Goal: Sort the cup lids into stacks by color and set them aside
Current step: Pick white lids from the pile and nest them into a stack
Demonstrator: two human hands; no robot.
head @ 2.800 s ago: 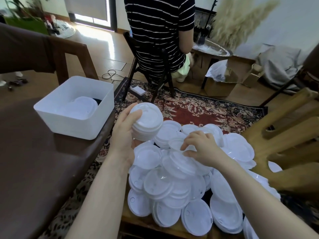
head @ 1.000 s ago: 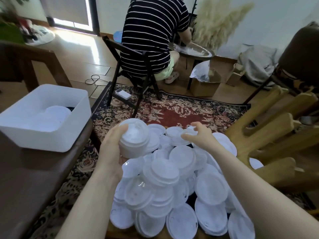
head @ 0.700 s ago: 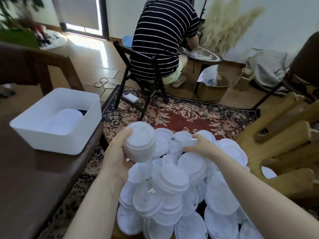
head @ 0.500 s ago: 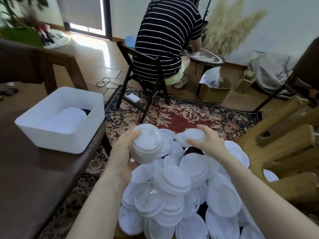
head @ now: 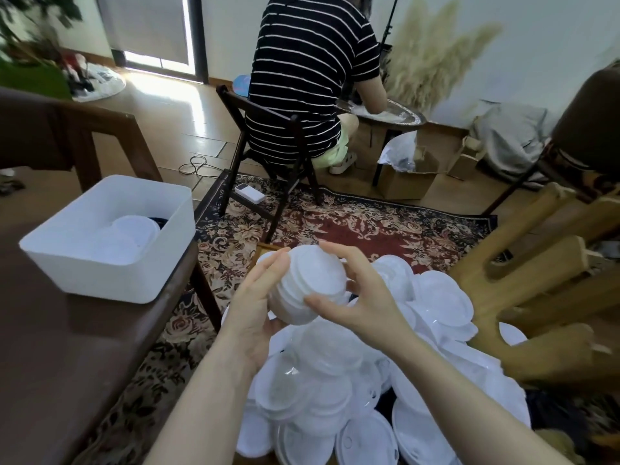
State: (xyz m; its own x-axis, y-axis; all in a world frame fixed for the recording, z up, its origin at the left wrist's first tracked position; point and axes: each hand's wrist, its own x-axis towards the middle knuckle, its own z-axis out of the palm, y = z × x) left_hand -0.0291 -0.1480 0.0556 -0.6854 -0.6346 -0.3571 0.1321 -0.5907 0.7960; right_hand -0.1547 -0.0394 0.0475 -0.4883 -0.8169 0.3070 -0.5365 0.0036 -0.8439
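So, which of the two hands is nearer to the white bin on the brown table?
Left. The left hand grips the lid stack on the side toward the white bin; the right hand holds the stack's far side.

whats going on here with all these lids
A person is sorting white cup lids. The left hand grips a stack of white lids from the side while the right hand presses a lid onto its top. A big loose pile of lids lies below, and a white bin to the left already holds some lids.
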